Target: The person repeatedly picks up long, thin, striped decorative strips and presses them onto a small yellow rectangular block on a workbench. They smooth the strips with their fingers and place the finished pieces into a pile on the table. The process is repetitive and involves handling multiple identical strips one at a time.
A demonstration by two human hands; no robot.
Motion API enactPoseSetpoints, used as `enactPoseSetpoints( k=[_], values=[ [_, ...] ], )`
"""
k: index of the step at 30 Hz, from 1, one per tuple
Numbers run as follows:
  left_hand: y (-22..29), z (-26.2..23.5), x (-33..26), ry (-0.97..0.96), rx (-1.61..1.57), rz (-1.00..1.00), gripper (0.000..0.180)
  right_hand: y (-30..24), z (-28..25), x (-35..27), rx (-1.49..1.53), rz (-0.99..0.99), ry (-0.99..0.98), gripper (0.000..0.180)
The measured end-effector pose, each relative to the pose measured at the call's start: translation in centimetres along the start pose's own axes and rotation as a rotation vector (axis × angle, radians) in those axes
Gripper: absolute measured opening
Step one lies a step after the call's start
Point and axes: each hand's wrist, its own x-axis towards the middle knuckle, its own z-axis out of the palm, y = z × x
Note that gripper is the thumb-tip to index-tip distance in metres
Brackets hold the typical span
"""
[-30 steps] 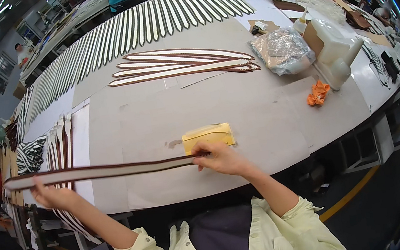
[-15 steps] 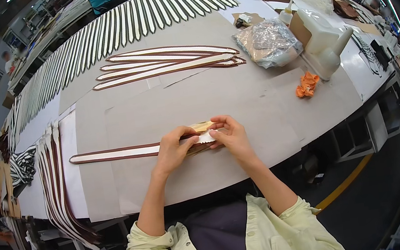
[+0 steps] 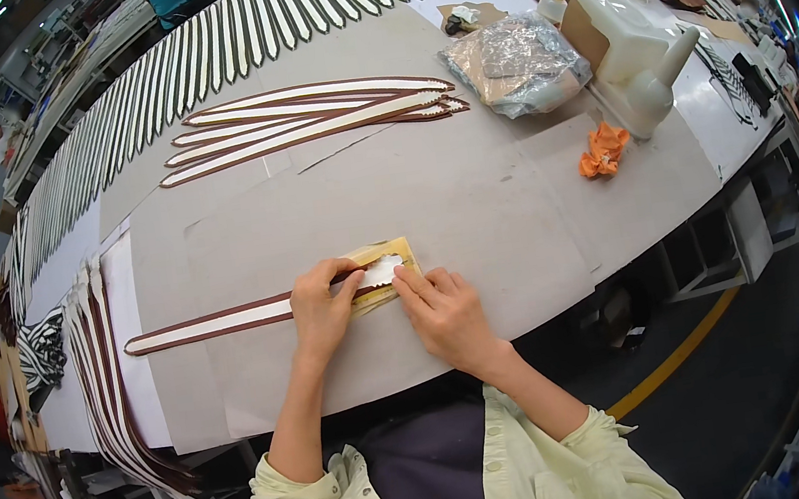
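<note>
A long brown-edged strap with a white middle (image 3: 213, 325) lies across the near part of the table, its rounded tip to the left. My left hand (image 3: 322, 310) pinches it near its right end, thumb and fingers together. Under that jagged white end sits a yellowish rectangular piece (image 3: 402, 248), partly covered by my hands; its material I cannot make out. My right hand (image 3: 449, 316) presses its closed fingertips on the right edge of the strap's end.
Several similar brown straps (image 3: 302, 121) lie crossed beyond my hands; more hang over the table's left edge (image 3: 96, 360). A row of dark-edged white strips (image 3: 221, 46) spans the back. To the right are an orange crumpled cloth (image 3: 602, 149), a plastic bag (image 3: 518, 72) and a white bottle (image 3: 638, 102).
My right hand has come down and lower, uncovering more of the yellowish piece and the strap's white end. My left hand has shifted slightly left with the strap.
</note>
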Motion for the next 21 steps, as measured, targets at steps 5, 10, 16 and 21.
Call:
enactPoseSetpoints(
  k=[5, 10, 16, 21],
  values=[
    [-0.53, 0.09, -0.07, -0.008, -0.01, -0.023, 0.013, -0.11, 0.29, -0.16, -0.016, 0.007, -0.025, 0.043],
    [-0.73, 0.26, -0.1, -0.011, -0.01, -0.02, 0.012, -0.09, 0.41, -0.14, -0.056, -0.014, -0.045, 0.046],
    [-0.51, 0.27, -0.41, 0.007, 0.074, 0.059, 0.016, -0.22, 0.48, -0.19, -0.092, -0.027, -0.069, 0.051],
    [-0.04, -0.51, -0.63, -0.063, 0.152, 0.177, 0.034, -0.63, 0.8, -0.12, -0.117, 0.037, -0.063, 0.052]
  ],
)
